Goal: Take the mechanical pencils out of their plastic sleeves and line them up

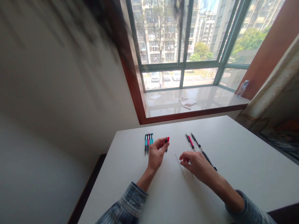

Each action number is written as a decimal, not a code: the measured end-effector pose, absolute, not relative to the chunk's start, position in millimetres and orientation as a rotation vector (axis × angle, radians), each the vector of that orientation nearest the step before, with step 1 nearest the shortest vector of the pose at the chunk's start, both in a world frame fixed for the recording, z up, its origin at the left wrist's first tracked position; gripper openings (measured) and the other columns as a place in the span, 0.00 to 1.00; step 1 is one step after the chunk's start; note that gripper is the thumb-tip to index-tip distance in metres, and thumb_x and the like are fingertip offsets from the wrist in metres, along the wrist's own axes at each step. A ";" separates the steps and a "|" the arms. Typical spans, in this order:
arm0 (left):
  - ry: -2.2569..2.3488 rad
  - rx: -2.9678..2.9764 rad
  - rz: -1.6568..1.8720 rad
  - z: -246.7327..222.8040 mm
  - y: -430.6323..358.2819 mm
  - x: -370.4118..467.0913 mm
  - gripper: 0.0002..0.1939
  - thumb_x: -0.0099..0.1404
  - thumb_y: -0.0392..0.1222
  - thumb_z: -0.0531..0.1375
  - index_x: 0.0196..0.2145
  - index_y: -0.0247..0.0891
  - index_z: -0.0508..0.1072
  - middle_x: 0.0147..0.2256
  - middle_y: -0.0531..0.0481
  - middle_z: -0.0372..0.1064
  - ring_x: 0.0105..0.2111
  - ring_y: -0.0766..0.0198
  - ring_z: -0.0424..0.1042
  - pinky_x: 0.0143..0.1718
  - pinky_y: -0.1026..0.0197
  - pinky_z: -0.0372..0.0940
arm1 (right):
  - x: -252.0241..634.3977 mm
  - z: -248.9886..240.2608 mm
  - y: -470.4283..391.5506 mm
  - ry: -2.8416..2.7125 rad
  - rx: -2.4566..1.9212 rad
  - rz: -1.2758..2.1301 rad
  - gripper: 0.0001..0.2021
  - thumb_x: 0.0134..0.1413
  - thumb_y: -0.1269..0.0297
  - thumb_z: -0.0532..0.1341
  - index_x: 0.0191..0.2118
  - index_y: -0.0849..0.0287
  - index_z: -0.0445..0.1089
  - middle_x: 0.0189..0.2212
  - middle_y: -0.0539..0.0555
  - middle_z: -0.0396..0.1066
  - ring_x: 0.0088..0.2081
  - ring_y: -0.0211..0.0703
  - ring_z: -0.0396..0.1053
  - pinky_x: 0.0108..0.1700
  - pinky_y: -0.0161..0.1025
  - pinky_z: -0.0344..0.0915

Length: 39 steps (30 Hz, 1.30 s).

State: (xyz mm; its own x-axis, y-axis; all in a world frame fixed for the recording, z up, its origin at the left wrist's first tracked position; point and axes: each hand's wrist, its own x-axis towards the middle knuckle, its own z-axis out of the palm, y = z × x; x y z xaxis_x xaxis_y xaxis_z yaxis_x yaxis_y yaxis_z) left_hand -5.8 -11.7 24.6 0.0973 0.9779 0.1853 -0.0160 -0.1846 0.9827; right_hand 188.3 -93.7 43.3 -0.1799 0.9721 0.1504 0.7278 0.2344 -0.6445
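My left hand is closed on red and black pen parts, held upright between thumb and fingers. Just left of it, several blue, pink and black pens lie side by side. My right hand is over the table with its fingers curled, beside a thin white refill-like stick; whether the fingertips hold anything is too small to tell. Beyond it lie a pink and black pen part, a black pen part and a larger dark pen-like piece, partly behind the hand.
The white table stands against a wall below a window. On the windowsill lie a crumpled cloth or paper and a clear bottle. A curtain hangs at the right.
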 end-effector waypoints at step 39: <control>1.055 1.378 1.291 25.2 -12.1 -4.3 0.14 0.60 0.45 0.69 0.41 0.36 0.82 0.36 0.45 0.80 0.35 0.59 0.78 0.36 0.61 0.73 | 203.4 75.0 -79.0 -1.878 -1.163 1.126 0.12 0.68 0.57 0.57 0.46 0.55 0.75 0.38 0.53 0.77 0.40 0.45 0.73 0.44 0.40 0.69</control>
State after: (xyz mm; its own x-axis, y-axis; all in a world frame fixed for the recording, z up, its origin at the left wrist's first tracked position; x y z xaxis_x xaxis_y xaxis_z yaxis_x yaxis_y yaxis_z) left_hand -4.3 -12.1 25.2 0.0744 0.9793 0.1882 -0.0109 -0.1879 0.9821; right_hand 203.4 -79.0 75.0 -0.3949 0.9148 0.0846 0.3562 0.2374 -0.9037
